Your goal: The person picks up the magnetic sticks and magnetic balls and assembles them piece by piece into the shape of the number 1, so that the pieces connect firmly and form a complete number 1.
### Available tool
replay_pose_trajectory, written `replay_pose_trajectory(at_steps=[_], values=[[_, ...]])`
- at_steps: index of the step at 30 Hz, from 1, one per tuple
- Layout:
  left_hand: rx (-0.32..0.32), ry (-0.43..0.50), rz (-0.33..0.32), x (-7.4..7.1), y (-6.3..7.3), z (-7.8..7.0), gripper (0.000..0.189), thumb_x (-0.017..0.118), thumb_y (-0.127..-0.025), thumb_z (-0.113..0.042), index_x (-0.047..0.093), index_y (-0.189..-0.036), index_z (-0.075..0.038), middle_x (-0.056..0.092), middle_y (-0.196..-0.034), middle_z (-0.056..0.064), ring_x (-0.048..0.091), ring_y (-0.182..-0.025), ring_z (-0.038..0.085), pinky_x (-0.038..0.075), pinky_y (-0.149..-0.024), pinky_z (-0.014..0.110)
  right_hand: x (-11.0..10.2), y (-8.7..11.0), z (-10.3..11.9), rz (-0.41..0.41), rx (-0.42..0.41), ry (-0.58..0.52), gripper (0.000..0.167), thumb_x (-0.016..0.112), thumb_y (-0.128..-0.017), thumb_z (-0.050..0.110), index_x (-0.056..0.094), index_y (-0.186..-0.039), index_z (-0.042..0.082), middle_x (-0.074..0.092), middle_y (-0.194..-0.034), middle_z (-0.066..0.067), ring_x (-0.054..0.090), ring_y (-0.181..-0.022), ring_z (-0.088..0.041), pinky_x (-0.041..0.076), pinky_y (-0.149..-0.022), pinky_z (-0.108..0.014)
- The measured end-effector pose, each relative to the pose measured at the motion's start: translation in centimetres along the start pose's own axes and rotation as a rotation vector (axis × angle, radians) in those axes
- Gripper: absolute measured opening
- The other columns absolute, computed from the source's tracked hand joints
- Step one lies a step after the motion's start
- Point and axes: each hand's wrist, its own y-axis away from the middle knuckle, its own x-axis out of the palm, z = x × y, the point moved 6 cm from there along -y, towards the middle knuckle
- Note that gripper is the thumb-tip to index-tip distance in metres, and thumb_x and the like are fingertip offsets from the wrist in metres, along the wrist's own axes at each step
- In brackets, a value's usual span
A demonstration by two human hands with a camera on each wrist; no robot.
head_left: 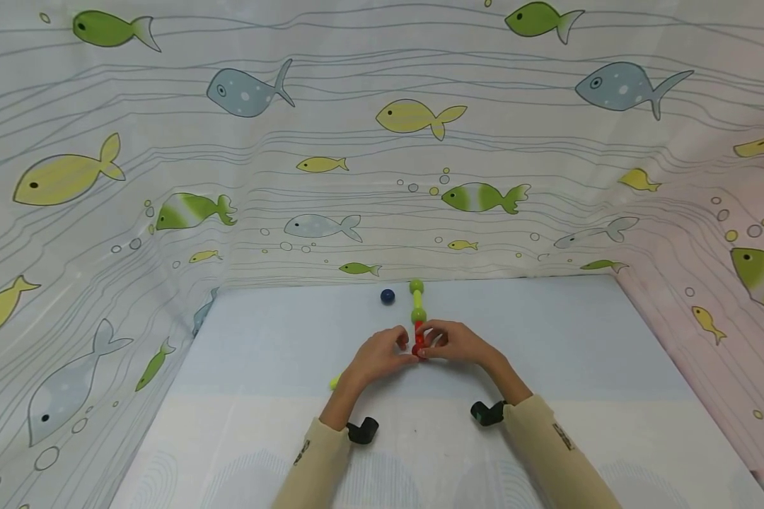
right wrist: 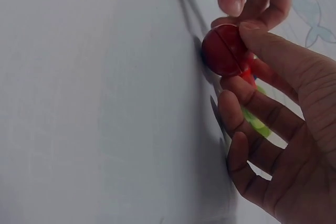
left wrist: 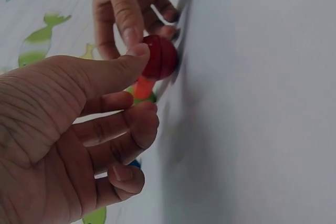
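A red ball (right wrist: 224,51) sits at the near end of a red rod (head_left: 419,329), in line with a green ball (head_left: 418,315), a yellow-green rod (head_left: 417,300) and another green ball (head_left: 417,285). My right hand (head_left: 453,342) holds the red ball, thumb on top and fingers curled beneath. From the other side my left hand (head_left: 382,353) comes up close, its thumb tip overlapping the ball's edge in the left wrist view. Its other fingers are loosely bent, with nothing between them. The red rod is partly hidden by the right fingers.
A dark blue ball (head_left: 388,296) lies left of the far green ball. One yellow-green piece (head_left: 334,382) shows partly behind my left forearm. A fish-patterned curtain (head_left: 331,191) stands along the back and both sides of the pale table (head_left: 280,325).
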Motion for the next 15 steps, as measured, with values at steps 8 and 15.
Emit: replay_pose_trajectory(at_steps=[8, 15], values=[[-0.020, -0.024, 0.013, -1.5, 1.2, 0.2, 0.034, 0.079, -0.085, -0.032, 0.062, -0.106, -0.010, 0.064, -0.092, 0.000, 0.056, -0.082, 0.014, 0.049, -0.076, 0.031, 0.1, 0.0, -0.1, 0.009, 0.042, 0.016, 0.040, 0.077, -0.088, 0.028, 0.062, -0.123, 0.016, 0.067, -0.101, 0.002, 0.063, -0.085, -0.017, 0.052, -0.077, -0.032], [-0.011, -0.029, 0.031, -2.6, 2.8, 1.0, 0.034, 0.080, -0.083, -0.033, 0.063, -0.102, -0.010, 0.062, -0.087, -0.001, 0.055, -0.078, 0.013, 0.048, -0.072, 0.031, 0.0, 0.1, -0.3, 0.002, 0.069, 0.003, 0.040, 0.078, -0.087, 0.030, 0.063, -0.122, 0.017, 0.067, -0.101, 0.002, 0.063, -0.083, -0.018, 0.052, -0.076, -0.034]])
